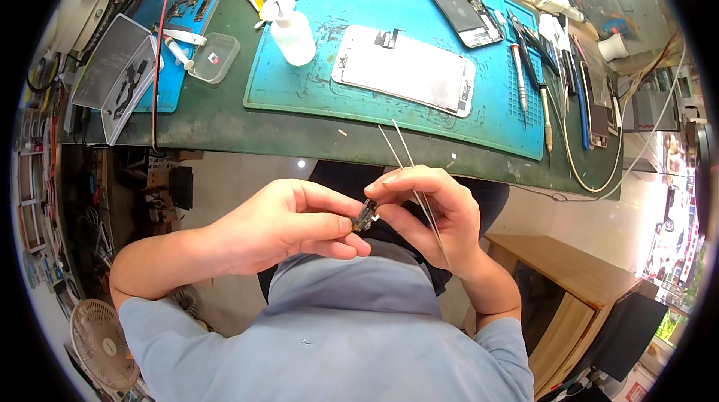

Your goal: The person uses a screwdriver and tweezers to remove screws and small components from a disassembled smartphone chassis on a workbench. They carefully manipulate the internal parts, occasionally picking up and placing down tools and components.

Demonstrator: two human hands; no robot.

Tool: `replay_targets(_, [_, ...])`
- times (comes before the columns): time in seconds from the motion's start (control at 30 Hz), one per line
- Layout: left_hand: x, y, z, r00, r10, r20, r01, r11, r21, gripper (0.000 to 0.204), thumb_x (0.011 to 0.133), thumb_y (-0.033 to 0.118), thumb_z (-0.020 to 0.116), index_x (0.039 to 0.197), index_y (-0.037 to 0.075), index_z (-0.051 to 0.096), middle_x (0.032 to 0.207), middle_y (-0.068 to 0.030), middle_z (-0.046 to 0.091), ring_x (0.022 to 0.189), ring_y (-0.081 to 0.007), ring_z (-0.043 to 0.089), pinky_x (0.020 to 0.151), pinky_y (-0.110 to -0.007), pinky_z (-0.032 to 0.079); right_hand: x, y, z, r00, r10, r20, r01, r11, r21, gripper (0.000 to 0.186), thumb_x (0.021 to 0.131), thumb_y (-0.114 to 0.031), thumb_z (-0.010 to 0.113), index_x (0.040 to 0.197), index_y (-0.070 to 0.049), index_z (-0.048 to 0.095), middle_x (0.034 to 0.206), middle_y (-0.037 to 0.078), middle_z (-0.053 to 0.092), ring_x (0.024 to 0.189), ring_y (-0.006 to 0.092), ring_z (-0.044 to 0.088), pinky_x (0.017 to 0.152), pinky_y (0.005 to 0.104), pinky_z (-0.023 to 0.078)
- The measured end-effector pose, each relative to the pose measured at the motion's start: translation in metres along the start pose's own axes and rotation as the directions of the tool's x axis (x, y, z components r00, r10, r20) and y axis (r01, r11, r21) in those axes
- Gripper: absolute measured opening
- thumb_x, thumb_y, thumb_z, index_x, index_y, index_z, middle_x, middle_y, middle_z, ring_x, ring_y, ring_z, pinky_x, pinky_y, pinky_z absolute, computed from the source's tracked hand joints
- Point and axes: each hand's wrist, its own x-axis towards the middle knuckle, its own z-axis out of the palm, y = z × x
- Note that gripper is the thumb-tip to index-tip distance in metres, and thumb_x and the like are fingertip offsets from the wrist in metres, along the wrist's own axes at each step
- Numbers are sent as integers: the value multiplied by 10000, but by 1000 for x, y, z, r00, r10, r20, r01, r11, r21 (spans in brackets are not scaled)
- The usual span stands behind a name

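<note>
My left hand [299, 221] pinches a small black phone part [365, 218] with metal bits between thumb and fingers, just beyond the bench edge and over my lap. A pair of thin metal tweezers [404, 143] lies across my right hand [449, 211], its two slim legs pointing up and away toward the bench. The right thumb and forefinger also touch the upper right side of the part. On the blue mat past the hands lies a white phone screen assembly [408, 69] with a short black flex cable [387, 40] at its top edge.
A blue repair mat [329, 106] covers much of the green bench. On it stand a white pump bottle [292, 37] and an opened phone body [455, 4]. Screwdrivers [518, 76] and pliers lie right. At left are an open clear box [120, 76] and a small clear case [215, 59].
</note>
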Motion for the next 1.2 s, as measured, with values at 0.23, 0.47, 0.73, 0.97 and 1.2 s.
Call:
replay_targets(0.23, [-3,0,0,1000,-12,12,12,1000,20,287,1020,13,652,1283,-100,648,1119,-183,730,1011,-289,772,873,-342,661,-5,-3,-2,997,68,44,-70,997,35,386,887,136,756,1240,31,639,1130,163,743,999,214,758,863,334,633])
replay_targets(0.47, [-5,-1,-3,1000,-1,27,1,1000,20,301,1021,13,653,1297,-104,646,1133,-184,728,1014,-287,772,875,-340,662,-7,0,2,997,78,19,-79,995,63,395,894,111,765,1258,20,640,1111,145,746,990,204,764,858,322,636])
replay_targets(0.73, [-9,1,-6,1000,5,29,-6,999,40,302,1024,8,648,1306,-99,646,1129,-178,726,1016,-283,770,877,-332,661,-4,-2,7,996,87,3,-86,993,84,379,910,74,770,1263,7,651,1094,114,754,976,183,772,856,299,634])
replay_targets(0.97, [-10,0,-10,998,55,36,-57,997,54,279,1025,-6,634,1290,-88,656,1131,-175,722,1020,-285,768,879,-329,660,1,-4,8,997,81,14,-82,995,55,386,896,110,761,1253,11,651,1113,121,745,991,192,764,868,312,634])
replay_targets(1.2, [-16,2,-13,997,78,-24,-76,993,88,276,1029,7,632,1293,-70,653,1138,-163,725,1033,-266,763,874,-327,654,5,-8,10,994,82,-70,-83,996,-16,345,902,84,764,1226,-12,689,1094,108,757,979,185,762,842,302,624])
